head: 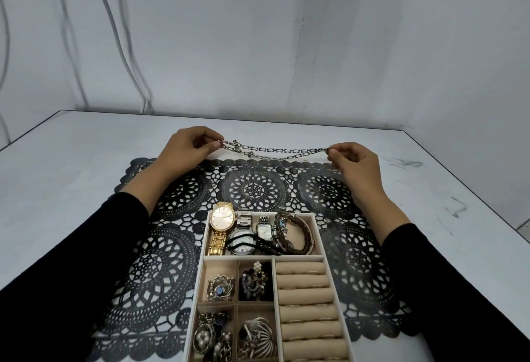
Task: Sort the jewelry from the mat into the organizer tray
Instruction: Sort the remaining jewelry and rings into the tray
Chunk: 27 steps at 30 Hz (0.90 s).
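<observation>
Chain necklace [275,151] sags between grips: left grip [186,148] pinches one end, right grip [352,166] the other; organizer tray [238,258] nearer.

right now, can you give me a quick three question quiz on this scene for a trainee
1. Short answer: which compartment of the organizer tray holds the gold watch?
2. True or false: the chain lies inside the tray.
3. Fill in: the left hand and the right hand each pinch one ___ of the chain.

Key: 1. the far, wide one; 2. false; 3. end
</observation>
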{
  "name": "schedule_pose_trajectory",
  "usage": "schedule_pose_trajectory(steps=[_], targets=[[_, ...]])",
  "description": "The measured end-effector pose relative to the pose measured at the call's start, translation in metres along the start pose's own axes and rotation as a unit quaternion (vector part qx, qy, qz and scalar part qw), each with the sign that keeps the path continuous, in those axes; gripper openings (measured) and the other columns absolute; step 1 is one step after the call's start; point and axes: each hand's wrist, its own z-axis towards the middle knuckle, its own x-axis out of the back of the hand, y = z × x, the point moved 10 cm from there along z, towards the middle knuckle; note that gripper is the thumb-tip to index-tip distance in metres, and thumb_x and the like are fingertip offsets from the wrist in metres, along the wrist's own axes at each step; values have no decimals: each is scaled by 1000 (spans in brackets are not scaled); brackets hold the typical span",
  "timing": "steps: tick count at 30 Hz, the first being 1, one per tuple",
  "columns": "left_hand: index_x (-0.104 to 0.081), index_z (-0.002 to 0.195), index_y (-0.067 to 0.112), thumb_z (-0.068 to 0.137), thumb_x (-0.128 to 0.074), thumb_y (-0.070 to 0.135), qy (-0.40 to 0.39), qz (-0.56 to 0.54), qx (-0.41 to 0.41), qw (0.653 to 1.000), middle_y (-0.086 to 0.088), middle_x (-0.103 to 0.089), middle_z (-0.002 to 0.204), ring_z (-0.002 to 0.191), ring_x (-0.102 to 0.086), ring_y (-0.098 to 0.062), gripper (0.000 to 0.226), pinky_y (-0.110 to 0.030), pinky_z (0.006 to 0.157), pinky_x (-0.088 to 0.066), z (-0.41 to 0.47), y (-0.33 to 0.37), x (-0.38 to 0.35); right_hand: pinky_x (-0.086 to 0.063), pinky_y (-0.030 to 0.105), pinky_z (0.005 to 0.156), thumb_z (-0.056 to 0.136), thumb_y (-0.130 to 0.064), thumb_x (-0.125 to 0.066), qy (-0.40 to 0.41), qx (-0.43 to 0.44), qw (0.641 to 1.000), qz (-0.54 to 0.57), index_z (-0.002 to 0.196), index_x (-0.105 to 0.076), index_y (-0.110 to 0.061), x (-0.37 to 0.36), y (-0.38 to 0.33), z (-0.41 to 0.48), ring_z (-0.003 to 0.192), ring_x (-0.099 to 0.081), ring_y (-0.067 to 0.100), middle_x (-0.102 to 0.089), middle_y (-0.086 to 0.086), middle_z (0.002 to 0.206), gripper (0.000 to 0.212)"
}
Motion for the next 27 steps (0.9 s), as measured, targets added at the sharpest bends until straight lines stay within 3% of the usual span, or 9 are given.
schedule_pose_trajectory(steps=[7,11,17,23,27], targets=[[-70,97,15,90,-68,9,53,-137,16,989,-6,-73,89,81,-69,-4,10,-12,79,-51,-11,9,16,-55,25,72,85,-9,-69,1,-13,999,49,90,-72,-14,2,-8,-5,77,-66,15,-72,7,86,7],[-70,92,20,90,-67,7,63,-153,9,986,-5,-73,87,79,-69,-2,13,-13,79,-51,-20,17,26,-51,16,62,85,-10,-69,0,16,999,49,93,-72,-12,3,-30,-13,79,-67,12,-73,4,87,9],[-70,91,21,89,-68,8,86,-167,-3,982,-6,-73,90,83,-70,-7,13,-14,81,-52,-37,40,48,-55,22,73,83,-3,-69,1,50,993,104,97,-70,-2,9,-59,-24,79,-67,12,-71,7,87,14],[-71,91,22,89,-69,11,100,-178,-22,979,4,-74,84,84,-70,-6,12,-12,79,-51,-64,72,69,-55,24,74,83,-2,-70,-22,83,988,131,89,-71,-11,14,-89,-45,79,-67,14,-72,5,84,11],[-71,93,20,89,-69,11,92,-175,-35,980,-2,-74,89,86,-70,-5,10,-12,80,-51,-79,94,70,-55,27,75,83,-1,-69,-34,102,984,140,88,-70,-11,17,-105,-60,81,-66,16,-72,6,84,11]])
